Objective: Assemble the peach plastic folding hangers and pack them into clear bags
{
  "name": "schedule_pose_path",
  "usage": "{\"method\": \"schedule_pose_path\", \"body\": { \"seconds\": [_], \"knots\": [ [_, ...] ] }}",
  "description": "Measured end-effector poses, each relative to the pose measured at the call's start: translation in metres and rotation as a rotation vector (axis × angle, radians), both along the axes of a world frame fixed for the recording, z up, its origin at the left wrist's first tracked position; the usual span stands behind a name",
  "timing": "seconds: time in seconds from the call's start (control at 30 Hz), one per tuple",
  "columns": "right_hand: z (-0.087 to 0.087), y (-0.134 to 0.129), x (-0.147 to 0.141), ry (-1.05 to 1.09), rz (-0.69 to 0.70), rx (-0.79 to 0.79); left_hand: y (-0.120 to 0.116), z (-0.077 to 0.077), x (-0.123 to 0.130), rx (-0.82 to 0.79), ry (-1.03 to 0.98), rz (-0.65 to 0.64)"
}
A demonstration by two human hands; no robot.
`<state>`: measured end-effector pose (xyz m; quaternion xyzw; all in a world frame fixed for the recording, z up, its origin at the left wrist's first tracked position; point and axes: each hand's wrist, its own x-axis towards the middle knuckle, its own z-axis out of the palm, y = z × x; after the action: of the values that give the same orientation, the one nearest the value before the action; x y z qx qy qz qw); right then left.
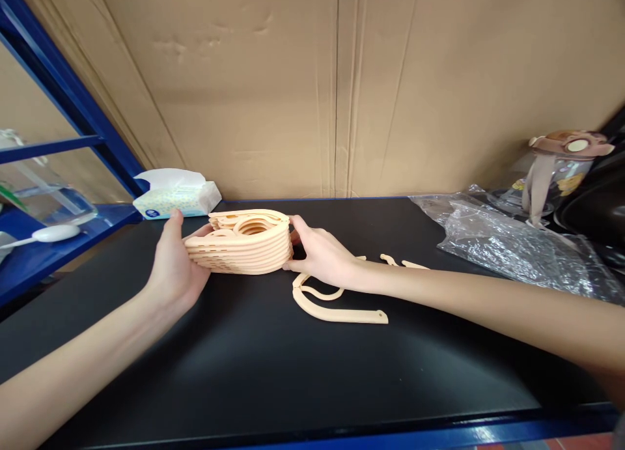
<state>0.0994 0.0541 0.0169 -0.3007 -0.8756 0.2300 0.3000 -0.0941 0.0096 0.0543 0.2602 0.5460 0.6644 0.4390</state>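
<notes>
Between my hands is a neat stack of beige plastic folding hangers (244, 254), several curved layers lying flat on one another. My left hand (178, 267) grips the left end, thumb raised at the side and the other fingers hidden behind or under it. At the right end, my right hand (325, 251) pinches the rounded edge with thumb and fingers. A loose beige folding hanger (336, 314) lies on the black table below my right wrist, partly covered by it. Smaller beige pieces (410, 264) show just beyond my right forearm.
A tissue pack (178, 196) stands at the back left beside a blue metal rack (105, 144). Crumpled clear plastic (502, 235) covers the back right, near a drinking bottle (556, 170). Cardboard (258, 85) walls off the back of the black table (234, 372).
</notes>
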Motion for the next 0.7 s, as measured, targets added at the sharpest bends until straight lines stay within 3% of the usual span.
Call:
{"method": "schedule_pose_path", "body": {
  "seconds": [0.5,0.7],
  "knots": [
    [0.001,0.005,-0.001,-0.112,-0.057,0.073,0.007,0.001,0.001,-0.009,0.028,0.015],
    [0.005,-0.008,0.002,-0.026,-0.030,0.056,0.001,0.006,0.002,0.047,0.081,0.043]
  ]
}}
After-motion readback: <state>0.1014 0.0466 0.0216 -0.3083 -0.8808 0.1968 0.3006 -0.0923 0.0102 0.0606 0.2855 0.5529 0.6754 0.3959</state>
